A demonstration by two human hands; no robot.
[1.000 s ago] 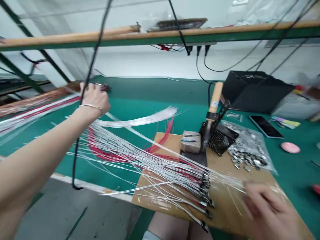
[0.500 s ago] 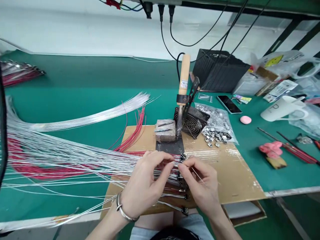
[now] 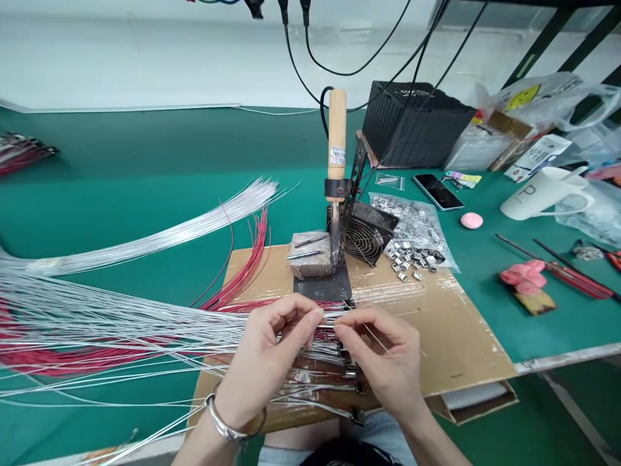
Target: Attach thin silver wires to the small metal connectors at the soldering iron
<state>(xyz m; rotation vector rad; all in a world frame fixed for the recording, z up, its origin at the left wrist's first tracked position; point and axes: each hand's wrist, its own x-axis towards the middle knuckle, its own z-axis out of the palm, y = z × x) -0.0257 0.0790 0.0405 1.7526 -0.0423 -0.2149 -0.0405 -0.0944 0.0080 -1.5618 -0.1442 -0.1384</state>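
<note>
My left hand [image 3: 276,353] is over the cardboard, thumb and forefinger pinched on something too small to make out, above a wide bundle of white wires [image 3: 160,317]. Facing it, my right hand [image 3: 383,356] pinches a thin white wire [image 3: 376,338] that slants across its fingers. A small gap separates the two sets of fingertips. Beneath them, wire ends run to a row of small black connectors [image 3: 358,415], partly hidden by my hands. Red wires [image 3: 247,278] lie behind my left hand. An upright soldering iron with a wooden handle [image 3: 336,136] stands behind the hands.
A stained block [image 3: 311,265] with metal pieces sits beside the iron, near a round fan grille [image 3: 363,238]. Small metal parts [image 3: 412,259] spill by a plastic bag. Rightward are a phone [image 3: 438,192], a white mug [image 3: 543,194] and red-handled tools [image 3: 577,279]. Behind stands a black crate [image 3: 412,129].
The view has shifted slightly. My left hand has moved a little away from my right hand, widening the gap between the fingertips. Both hands remain pinched.
</note>
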